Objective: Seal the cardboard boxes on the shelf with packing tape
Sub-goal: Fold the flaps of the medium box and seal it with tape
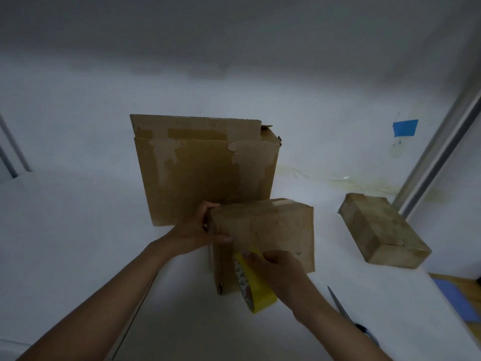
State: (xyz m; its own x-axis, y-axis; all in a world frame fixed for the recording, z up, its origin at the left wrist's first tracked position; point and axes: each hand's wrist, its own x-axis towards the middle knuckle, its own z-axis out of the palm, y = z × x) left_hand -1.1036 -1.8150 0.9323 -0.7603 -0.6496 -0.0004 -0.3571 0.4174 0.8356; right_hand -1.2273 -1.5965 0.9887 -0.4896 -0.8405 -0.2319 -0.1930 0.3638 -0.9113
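Middle box (pixel 273 230): worn brown cardboard, creased, standing on the white shelf (pixel 78 217) right in front of the big box (pixel 203 168), whose top has torn tape strips and a lifted flap. 3rd box (pixel 382 230) lies flat, well apart to the right. My left hand (pixel 195 230) grips the middle box's left edge, thumb across its front. My right hand (pixel 281 269) is curled round the yellow tape roll (pixel 256 285), held against the box's lower front. Scissors (pixel 348 313) lie near my right forearm.
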